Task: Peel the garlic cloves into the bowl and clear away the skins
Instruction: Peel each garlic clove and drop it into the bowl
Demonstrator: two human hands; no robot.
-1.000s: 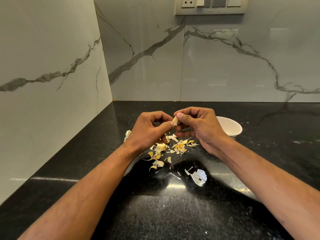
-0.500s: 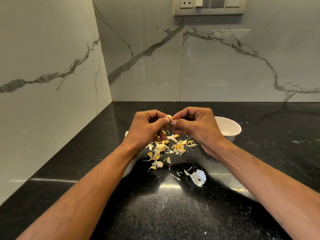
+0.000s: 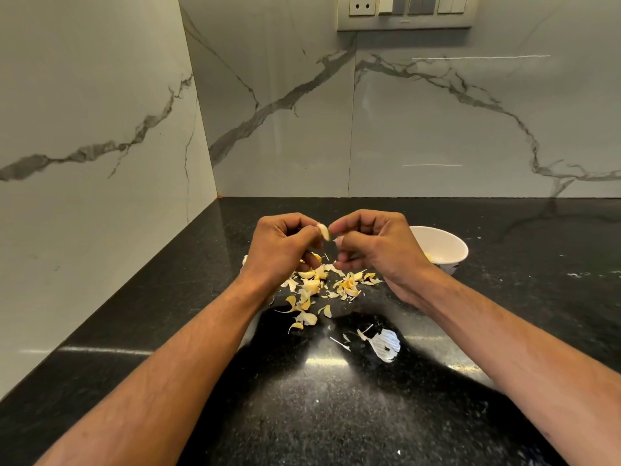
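A pale garlic clove (image 3: 324, 231) is held above the counter between both hands. My left hand (image 3: 284, 247) pinches it with thumb and forefinger. My right hand (image 3: 373, 245) has its fingers curled, its fingertips at the clove's right side. Below the hands lies a scatter of yellowish garlic skins (image 3: 316, 285) on the black counter. A white bowl (image 3: 443, 245) stands just right of my right hand, with something pale yellow inside it; my right hand hides part of it.
The black speckled counter (image 3: 336, 415) meets marble walls at the left and the back. A white papery skin piece (image 3: 386, 343) lies nearer to me. A switch plate (image 3: 403, 11) is on the back wall. Another white object (image 3: 244, 260) peeks from behind my left wrist.
Both hands stayed together over the skins. The clove was turned between the fingertips and now shows a little more between the two hands.
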